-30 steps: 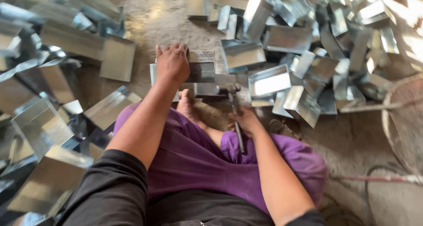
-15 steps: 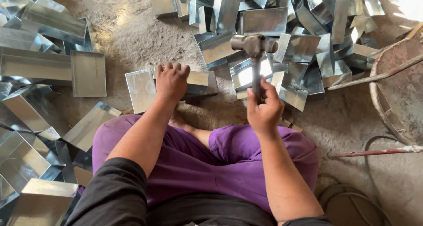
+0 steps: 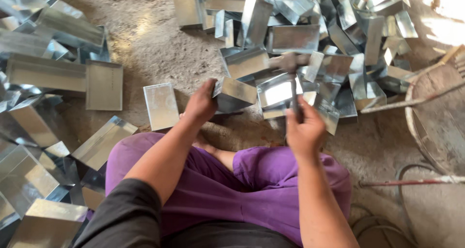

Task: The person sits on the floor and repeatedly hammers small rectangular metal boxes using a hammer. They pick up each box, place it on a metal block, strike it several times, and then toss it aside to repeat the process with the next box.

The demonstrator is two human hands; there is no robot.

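My left hand (image 3: 201,104) grips the edge of a folded sheet-metal box piece (image 3: 236,94), tilted up off the ground in front of my crossed legs in purple trousers (image 3: 261,180). My right hand (image 3: 305,132) is closed round the handle of a hammer (image 3: 292,78), whose blurred head is raised just right of and above that piece. A flat metal tray (image 3: 161,105) lies on the ground left of my left hand.
Shiny sheet-metal boxes are heaped ahead (image 3: 310,30) and along the left side (image 3: 38,132) on the dirt floor (image 3: 155,45). A round rusty rimmed object (image 3: 436,122) and a thin rod (image 3: 411,182) lie at the right.
My left hand has gone from pressing flat on the stack to lifting and tilting one metal piece. The hammer rose from my lap to above the piece.
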